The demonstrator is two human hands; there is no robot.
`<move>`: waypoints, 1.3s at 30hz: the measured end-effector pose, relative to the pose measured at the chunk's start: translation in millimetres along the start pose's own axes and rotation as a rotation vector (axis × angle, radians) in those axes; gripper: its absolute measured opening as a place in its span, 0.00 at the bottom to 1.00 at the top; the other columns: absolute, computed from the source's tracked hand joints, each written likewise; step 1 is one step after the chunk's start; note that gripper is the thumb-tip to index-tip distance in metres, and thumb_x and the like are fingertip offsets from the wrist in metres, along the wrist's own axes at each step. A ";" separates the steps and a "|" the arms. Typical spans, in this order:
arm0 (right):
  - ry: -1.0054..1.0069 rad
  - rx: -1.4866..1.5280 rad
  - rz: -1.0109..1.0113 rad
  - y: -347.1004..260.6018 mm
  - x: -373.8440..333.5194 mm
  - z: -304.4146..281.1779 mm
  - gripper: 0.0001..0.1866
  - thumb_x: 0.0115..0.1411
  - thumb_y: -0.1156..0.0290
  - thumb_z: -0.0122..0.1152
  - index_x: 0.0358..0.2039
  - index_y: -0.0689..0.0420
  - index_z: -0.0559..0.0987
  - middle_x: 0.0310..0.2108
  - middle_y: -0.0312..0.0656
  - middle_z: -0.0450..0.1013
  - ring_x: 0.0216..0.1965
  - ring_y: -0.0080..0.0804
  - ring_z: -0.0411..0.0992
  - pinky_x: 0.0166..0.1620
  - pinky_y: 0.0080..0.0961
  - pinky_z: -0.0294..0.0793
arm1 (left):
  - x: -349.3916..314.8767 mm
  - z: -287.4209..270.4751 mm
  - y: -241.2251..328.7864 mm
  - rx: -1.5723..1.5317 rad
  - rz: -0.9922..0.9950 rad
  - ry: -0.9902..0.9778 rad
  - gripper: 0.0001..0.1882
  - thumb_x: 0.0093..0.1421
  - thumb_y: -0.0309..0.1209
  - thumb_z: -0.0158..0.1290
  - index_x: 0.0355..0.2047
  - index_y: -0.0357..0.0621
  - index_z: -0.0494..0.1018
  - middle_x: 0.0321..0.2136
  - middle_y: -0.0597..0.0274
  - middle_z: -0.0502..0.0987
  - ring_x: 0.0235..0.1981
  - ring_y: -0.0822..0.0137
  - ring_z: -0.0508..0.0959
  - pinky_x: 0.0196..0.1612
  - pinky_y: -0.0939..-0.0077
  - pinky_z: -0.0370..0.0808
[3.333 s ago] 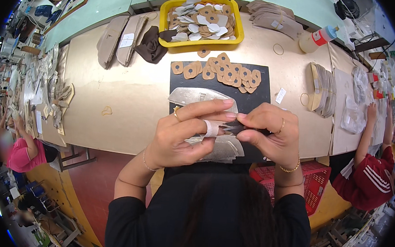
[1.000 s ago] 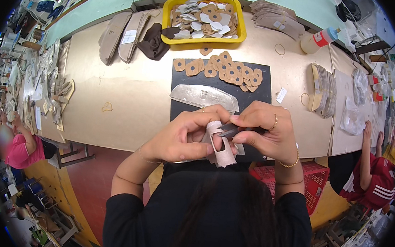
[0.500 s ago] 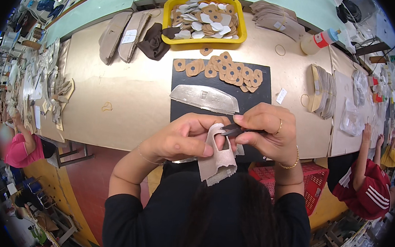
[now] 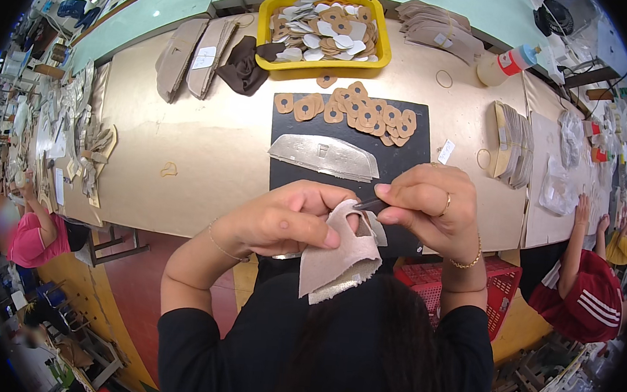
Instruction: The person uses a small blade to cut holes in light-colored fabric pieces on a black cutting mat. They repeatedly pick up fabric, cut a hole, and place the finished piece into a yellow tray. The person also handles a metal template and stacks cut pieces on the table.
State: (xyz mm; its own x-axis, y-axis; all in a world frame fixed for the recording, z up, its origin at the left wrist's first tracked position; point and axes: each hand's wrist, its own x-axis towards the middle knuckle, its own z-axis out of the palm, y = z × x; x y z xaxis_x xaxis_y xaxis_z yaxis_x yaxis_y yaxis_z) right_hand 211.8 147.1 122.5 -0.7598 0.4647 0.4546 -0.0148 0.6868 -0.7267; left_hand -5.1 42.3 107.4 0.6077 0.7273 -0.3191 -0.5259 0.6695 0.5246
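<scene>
Left grip (image 4: 286, 220) clamps a beige cloth (image 4: 334, 264), thumb on top, near the front edge of the worktop (image 4: 206, 154). Right grip (image 4: 430, 205) pinches a small dark tool (image 4: 372, 203) between thumb and fingers, its tip at the cloth's cut-out. Both arms bend, bringing the hands close together. One second ago the cloth curled into a tube; now it spreads wider and hangs lower, while the silver piece (image 4: 324, 158) lies unmoved on the black mat (image 4: 404, 163).
</scene>
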 end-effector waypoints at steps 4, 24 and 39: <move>-0.006 0.078 0.027 -1.5 0.5 -0.8 0.12 0.47 0.67 0.74 0.30 0.59 0.82 0.23 0.40 0.76 0.24 0.35 0.76 0.25 0.27 0.71 | -1.4 2.9 4.6 -0.007 -0.023 -0.012 0.12 0.57 0.26 0.55 0.41 0.38 0.70 0.36 0.65 0.75 0.37 0.77 0.75 0.40 0.82 0.70; -0.066 -0.099 0.012 -4.6 0.4 -4.1 0.14 0.43 0.64 0.75 0.26 0.58 0.81 0.22 0.39 0.76 0.23 0.33 0.75 0.26 0.26 0.70 | -3.6 3.0 9.6 0.052 -0.092 0.015 0.15 0.56 0.29 0.56 0.42 0.36 0.71 0.35 0.63 0.77 0.34 0.79 0.75 0.35 0.86 0.69; -0.105 -0.028 0.031 -6.7 4.5 -9.4 0.13 0.43 0.64 0.75 0.26 0.57 0.81 0.22 0.38 0.77 0.23 0.33 0.76 0.26 0.25 0.70 | -6.4 6.3 15.7 0.123 -0.104 0.002 0.13 0.57 0.29 0.56 0.40 0.36 0.72 0.34 0.65 0.77 0.35 0.79 0.76 0.36 0.85 0.71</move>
State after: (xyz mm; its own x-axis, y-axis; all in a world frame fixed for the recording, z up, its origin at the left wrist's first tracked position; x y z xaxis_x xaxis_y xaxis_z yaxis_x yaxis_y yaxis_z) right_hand 214.5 149.8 134.2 -0.8234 0.4259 0.3751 0.0267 0.6893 -0.7240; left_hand -13.5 47.2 122.7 0.6535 0.6555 -0.3784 -0.3832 0.7177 0.5815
